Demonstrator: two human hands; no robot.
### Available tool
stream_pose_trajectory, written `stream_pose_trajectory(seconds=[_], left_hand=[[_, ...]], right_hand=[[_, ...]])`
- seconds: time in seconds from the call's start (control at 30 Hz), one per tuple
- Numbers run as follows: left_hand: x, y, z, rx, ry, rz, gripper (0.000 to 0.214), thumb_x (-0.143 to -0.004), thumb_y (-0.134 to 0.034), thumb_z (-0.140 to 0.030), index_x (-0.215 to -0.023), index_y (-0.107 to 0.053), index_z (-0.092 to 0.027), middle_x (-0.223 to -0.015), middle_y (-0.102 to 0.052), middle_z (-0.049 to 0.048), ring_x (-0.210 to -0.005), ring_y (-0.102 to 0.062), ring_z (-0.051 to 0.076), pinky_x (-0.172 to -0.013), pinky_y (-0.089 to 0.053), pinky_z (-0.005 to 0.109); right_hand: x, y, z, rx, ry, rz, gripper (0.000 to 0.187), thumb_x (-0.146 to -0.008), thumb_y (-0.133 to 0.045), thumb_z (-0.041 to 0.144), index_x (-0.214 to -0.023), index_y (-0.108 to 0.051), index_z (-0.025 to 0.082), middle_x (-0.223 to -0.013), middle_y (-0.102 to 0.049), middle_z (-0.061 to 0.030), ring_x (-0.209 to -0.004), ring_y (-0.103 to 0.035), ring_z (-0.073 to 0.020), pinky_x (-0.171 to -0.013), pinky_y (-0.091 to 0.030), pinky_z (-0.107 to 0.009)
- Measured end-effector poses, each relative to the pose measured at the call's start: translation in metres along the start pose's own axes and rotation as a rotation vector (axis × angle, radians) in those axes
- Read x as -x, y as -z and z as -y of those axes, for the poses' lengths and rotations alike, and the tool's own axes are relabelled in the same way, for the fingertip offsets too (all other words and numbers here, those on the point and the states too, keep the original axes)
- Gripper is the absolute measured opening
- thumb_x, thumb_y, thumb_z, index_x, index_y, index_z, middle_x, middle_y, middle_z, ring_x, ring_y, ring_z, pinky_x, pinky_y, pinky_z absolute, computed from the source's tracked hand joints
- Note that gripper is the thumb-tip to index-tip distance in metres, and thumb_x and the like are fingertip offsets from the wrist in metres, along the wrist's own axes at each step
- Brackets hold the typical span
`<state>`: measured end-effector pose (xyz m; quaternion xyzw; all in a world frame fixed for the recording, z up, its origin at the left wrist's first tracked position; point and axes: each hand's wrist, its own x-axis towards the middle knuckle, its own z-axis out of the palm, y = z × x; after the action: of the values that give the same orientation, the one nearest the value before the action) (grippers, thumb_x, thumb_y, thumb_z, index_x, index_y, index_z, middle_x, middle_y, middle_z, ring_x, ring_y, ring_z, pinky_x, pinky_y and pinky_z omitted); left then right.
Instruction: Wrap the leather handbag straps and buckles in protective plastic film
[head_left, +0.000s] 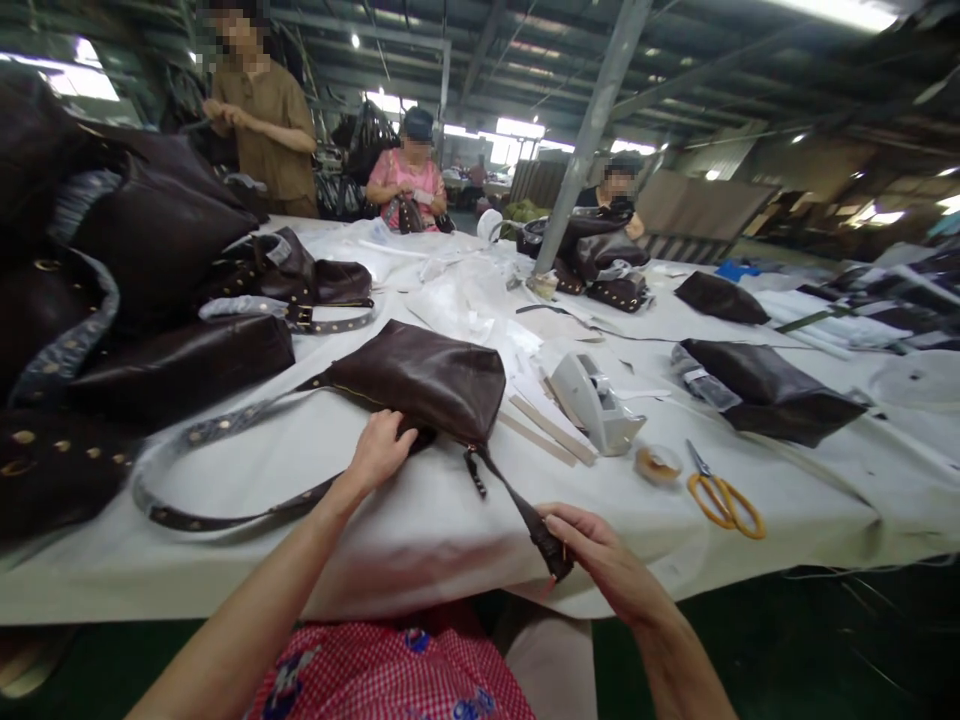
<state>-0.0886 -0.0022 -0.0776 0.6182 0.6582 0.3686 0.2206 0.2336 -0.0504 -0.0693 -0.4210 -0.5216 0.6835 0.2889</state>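
Observation:
A dark brown leather handbag [427, 375] lies on the white-covered table in front of me. Its studded strap [195, 515], partly wrapped in clear plastic, loops out to the left. My left hand [382, 448] is closed at the bag's near edge, fingers partly hidden; a dark part of the bag or strap runs into its grip. Between the fingers and thumb of my right hand [581, 540] is the end of a short leather strap [529, 515] that comes from the bag's right corner. A small zipper pull [475, 470] hangs beside that corner.
Dark bags are piled at left [187, 370]. To the right are a tape dispenser [592, 400], a tape roll [658, 464], orange-handled scissors [724, 500] and another bag [772, 390]. A metal post [592, 130] rises beyond. Several people work across the table.

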Motion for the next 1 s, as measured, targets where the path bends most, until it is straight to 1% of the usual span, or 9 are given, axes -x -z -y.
stream_pose_trajectory(seconds=[0.1, 0.2, 0.37, 0.47, 0.53, 0.63, 0.7, 0.8, 1.0], left_hand=[[0.004, -0.015, -0.006, 0.154, 0.02, 0.164, 0.02, -0.075, -0.053, -0.017, -0.085, -0.069, -0.017, -0.09, -0.071, 0.0056, -0.089, -0.061, 0.024, -0.084, -0.045, 0.034], [0.015, -0.05, -0.021, 0.439, -0.005, 0.386, 0.025, -0.069, -0.059, -0.017, -0.092, -0.068, -0.015, -0.091, -0.07, 0.0033, -0.087, -0.061, 0.022, -0.078, -0.046, 0.03], [0.023, -0.091, -0.039, 0.782, 0.114, 0.227, 0.02, -0.07, -0.069, -0.025, -0.084, -0.061, -0.013, -0.082, -0.064, 0.0039, -0.079, -0.058, 0.016, -0.074, -0.044, 0.027], [0.02, -0.086, -0.038, 0.99, 0.249, 0.435, 0.031, -0.075, -0.067, -0.043, -0.081, -0.057, -0.014, -0.066, -0.057, -0.0007, -0.059, -0.054, 0.012, -0.06, -0.042, 0.026], [0.019, -0.078, -0.035, 1.044, 0.374, 0.583, 0.038, -0.078, -0.064, -0.051, -0.087, -0.058, -0.014, -0.055, -0.044, -0.0079, -0.043, -0.039, 0.007, -0.049, -0.035, 0.023], [0.019, -0.067, -0.03, 0.97, 0.506, 0.648, 0.038, -0.082, -0.059, -0.05, -0.091, -0.059, -0.013, -0.048, -0.025, -0.0137, -0.038, -0.018, 0.004, -0.042, -0.018, 0.019], [0.021, -0.063, -0.027, 0.921, 0.501, 0.648, 0.035, -0.082, -0.058, -0.046, -0.091, -0.06, -0.012, -0.048, -0.028, -0.0126, -0.038, -0.02, 0.004, -0.041, -0.016, 0.018], [0.025, -0.061, -0.02, 0.846, 0.429, 0.668, 0.027, -0.074, -0.061, -0.035, -0.087, -0.061, -0.011, -0.053, -0.044, -0.0077, -0.04, -0.036, 0.005, -0.04, -0.028, 0.019], [0.024, -0.064, -0.008, 0.529, 0.312, 0.655, 0.012, -0.073, -0.054, -0.027, -0.079, -0.052, -0.016, -0.055, -0.055, -0.0055, -0.032, -0.045, 0.007, -0.032, -0.032, 0.017]], right_hand=[[-0.007, -0.007, -0.002, -0.012, -0.047, 0.06, 0.04, -0.078, -0.072, 0.053, -0.097, -0.075, 0.017, -0.066, -0.065, -0.0016, -0.056, -0.057, -0.0135, -0.051, -0.05, -0.024], [-0.012, -0.019, -0.01, -0.117, -0.073, 0.044, 0.039, -0.076, -0.075, 0.052, -0.097, -0.076, 0.019, -0.072, -0.067, -0.003, -0.061, -0.059, -0.0145, -0.054, -0.051, -0.025], [-0.012, -0.013, -0.022, -0.235, -0.079, -0.094, 0.042, -0.069, -0.081, 0.051, -0.092, -0.077, 0.017, -0.064, -0.063, -0.0022, -0.055, -0.054, -0.0114, -0.048, -0.044, -0.02], [-0.011, 0.0, -0.027, -0.279, -0.053, -0.159, 0.044, -0.068, -0.082, 0.051, -0.093, -0.076, 0.015, -0.059, -0.059, -0.0003, -0.051, -0.049, -0.0083, -0.046, -0.042, -0.018], [-0.012, 0.006, -0.03, -0.262, -0.079, -0.169, 0.046, -0.066, -0.083, 0.052, -0.093, -0.076, 0.015, -0.06, -0.06, -0.0002, -0.05, -0.049, -0.0091, -0.047, -0.047, -0.021], [-0.015, 0.011, -0.032, -0.137, -0.098, -0.152, 0.046, -0.068, -0.079, 0.055, -0.093, -0.074, 0.017, -0.068, -0.064, -0.0022, -0.054, -0.055, -0.0131, -0.052, -0.053, -0.029], [-0.017, 0.013, -0.036, 0.02, -0.045, -0.156, 0.044, -0.072, -0.073, 0.057, -0.092, -0.072, 0.017, -0.07, -0.065, -0.002, -0.057, -0.057, -0.0145, -0.054, -0.052, -0.029], [-0.02, 0.013, -0.041, 0.335, 0.063, -0.199, 0.033, -0.079, -0.065, 0.052, -0.084, -0.069, 0.019, -0.065, -0.062, 0.0004, -0.058, -0.056, -0.0146, -0.056, -0.047, -0.026], [-0.023, 0.01, -0.033, 0.801, 0.068, -0.158, 0.019, -0.088, -0.048, 0.03, -0.088, -0.065, 0.023, -0.069, -0.067, 0.0005, -0.066, -0.061, -0.0168, -0.062, -0.043, -0.025]])
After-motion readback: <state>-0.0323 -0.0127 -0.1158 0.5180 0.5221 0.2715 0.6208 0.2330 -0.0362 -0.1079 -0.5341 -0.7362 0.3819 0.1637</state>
